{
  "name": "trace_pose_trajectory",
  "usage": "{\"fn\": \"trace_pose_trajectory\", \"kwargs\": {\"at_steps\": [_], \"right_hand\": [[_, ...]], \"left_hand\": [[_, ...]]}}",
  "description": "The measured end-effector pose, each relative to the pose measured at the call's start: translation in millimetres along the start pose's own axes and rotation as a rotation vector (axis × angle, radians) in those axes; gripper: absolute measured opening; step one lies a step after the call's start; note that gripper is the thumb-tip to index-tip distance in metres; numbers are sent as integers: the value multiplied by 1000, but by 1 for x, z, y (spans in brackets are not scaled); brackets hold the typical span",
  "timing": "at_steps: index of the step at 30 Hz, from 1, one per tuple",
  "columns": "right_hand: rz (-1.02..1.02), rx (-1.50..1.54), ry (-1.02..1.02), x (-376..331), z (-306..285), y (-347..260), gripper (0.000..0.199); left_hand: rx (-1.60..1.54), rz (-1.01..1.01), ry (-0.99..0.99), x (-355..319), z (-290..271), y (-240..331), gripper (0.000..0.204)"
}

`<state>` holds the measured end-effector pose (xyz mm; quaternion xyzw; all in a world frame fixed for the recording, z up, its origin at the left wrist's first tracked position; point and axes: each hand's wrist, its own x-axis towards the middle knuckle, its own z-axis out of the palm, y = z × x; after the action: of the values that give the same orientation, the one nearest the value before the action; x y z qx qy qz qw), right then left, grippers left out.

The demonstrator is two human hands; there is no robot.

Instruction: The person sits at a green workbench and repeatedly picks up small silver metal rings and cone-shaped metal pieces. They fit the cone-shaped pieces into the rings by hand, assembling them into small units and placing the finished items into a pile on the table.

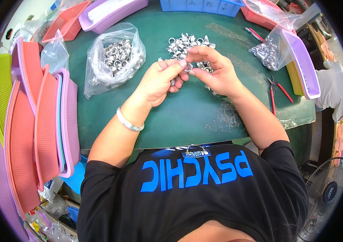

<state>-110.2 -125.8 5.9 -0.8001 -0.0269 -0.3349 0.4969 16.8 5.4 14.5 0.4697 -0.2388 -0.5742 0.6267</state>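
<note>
Left hand: The left hand [161,78] pinches at the center of the bench, thumb pressed toward the forefinger with almost no gap, a single metal ring [188,67] appearing caught at the tips.
Right hand: The right hand [215,72] meets it from the other side, thumb at the ring's edge and fingers arched above, half open; whether it clamps the ring or merely steadies it, one cannot tell.
Metal ring: The small silvery band sits between the two hands, lifted above the green table [171,129], just in front of the loose pile.
Ribbed piece: A ribbed metal piece [173,82] shows under the left fingers; how firmly it is held is unclear.
Loose pile: Rings heap on the tabletop [185,42] beyond the fingertips, partly hidden by the right hand.
Open bag: A clear bag [93,82] full of similar rings stands gaping to the left, within easy reach.
Pliers: Red-handled pliers [274,85] lie to the right, touched by neither hand.
Careful handling: A light fingertip pinch on the rim seems best, leaving the band's face visible and letting one hand turn it while the other steadies.
Likely slip: So small and smooth a ring could spring loose under a hard squeeze; working low over the table would keep a dropped piece near.
</note>
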Motion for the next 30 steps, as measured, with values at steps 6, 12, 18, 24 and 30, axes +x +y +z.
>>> {"fn": "trace_pose_trajectory", "kwargs": {"at_steps": [6,12,18,24,30], "right_hand": [[43,15,0,1,-1,-2,42],[261,300,-32,-3,-4,-1,37],[329,457,-34,-1,-4,-9,36],[338,438,-10,-1,-3,-10,35],[278,340,7,-2,-1,-10,36]], "left_hand": [[25,92,25,0,2,-1,19],[68,261,38,1,3,-5,24],[162,356,68,1,6,-8,27],[187,385,51,0,8,-9,27],[190,455,40,4,9,-14,29]]}}
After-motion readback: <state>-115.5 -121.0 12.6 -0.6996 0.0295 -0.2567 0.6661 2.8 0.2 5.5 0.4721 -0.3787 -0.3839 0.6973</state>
